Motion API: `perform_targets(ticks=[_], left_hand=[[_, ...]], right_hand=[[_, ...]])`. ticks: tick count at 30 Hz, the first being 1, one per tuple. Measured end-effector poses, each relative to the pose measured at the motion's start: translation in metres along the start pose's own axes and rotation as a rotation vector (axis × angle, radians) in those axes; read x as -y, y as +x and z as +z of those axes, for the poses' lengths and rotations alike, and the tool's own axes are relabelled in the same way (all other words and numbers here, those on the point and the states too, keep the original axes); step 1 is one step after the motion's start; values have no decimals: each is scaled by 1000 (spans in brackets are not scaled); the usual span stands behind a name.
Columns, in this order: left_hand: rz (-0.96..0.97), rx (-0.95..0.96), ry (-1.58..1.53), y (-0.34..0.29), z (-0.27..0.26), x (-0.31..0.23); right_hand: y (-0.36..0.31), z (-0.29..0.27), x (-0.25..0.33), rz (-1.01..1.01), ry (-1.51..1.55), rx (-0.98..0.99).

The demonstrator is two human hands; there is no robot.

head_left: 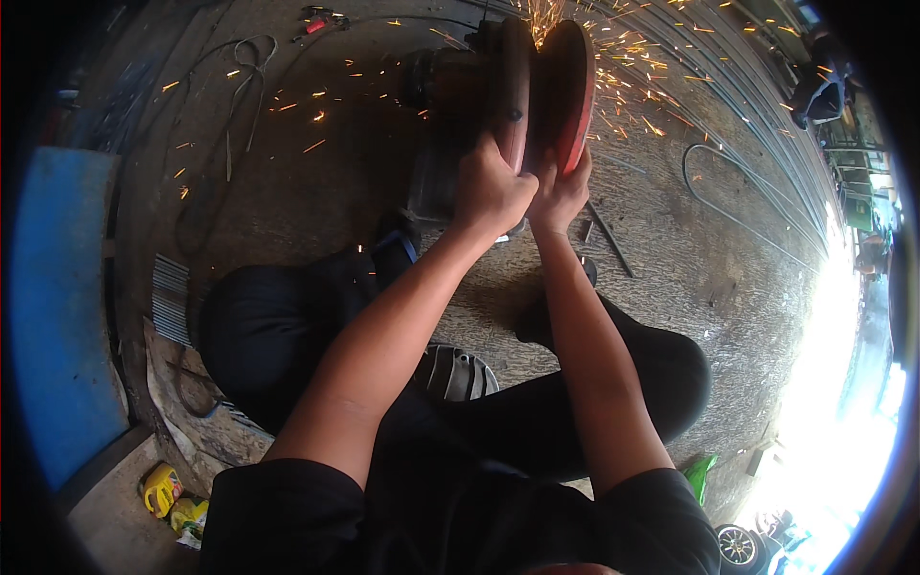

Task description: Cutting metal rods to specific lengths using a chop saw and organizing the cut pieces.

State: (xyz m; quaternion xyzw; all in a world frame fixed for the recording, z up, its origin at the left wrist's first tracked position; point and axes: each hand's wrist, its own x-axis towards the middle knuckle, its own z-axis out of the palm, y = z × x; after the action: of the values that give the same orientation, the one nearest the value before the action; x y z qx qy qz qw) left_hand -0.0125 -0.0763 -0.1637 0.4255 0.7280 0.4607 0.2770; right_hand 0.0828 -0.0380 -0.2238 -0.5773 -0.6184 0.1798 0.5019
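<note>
Ahead of me stands a dark power machine (pixel 446 81) with a motor-like body, its details lost in shadow. A worn reddish curved band (pixel 515 91), like a wheel's rim or guard, rises beside it. Just right of that is a round disc-like piece with a bright red edge (pixel 579 110). Sparks (pixel 544 17) spray from the top between the two. My left hand (pixel 494 192) is closed at the band's lower end. My right hand (pixel 560 196) grips the red-edged piece's bottom edge, its fingertips partly hidden behind it. Both arms reach straight forward, the hands almost touching.
Long thin metal rods (pixel 757 115) lie along the right. A loose cable (pixel 251 72) curls at far left. A short dark bar (pixel 610 240) lies right of my hands. By my left leg is a stack of short rods (pixel 171 297); a blue panel (pixel 62 316) stands beyond.
</note>
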Motion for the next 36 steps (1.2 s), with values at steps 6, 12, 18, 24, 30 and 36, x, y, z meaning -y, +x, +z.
perform_targets(ticks=[6,12,18,24,30,36], left_hand=[[5,-4,-24,0,-1,0],[6,-8,5,-1,-3,-4],[-7,-6,-8,0,-1,-1],[-4,-3,-8,1,1,0],[22,-5,-16,0,-1,-2],[-27,6,3,-2,-2,-4]], right_hand=[[-1,0,0,43,10,13],[0,0,0,32,15,5],[0,1,0,26,17,10],[1,0,-2,53,14,21],[0,2,-4,35,11,1],[-1,0,-1,54,-9,17]])
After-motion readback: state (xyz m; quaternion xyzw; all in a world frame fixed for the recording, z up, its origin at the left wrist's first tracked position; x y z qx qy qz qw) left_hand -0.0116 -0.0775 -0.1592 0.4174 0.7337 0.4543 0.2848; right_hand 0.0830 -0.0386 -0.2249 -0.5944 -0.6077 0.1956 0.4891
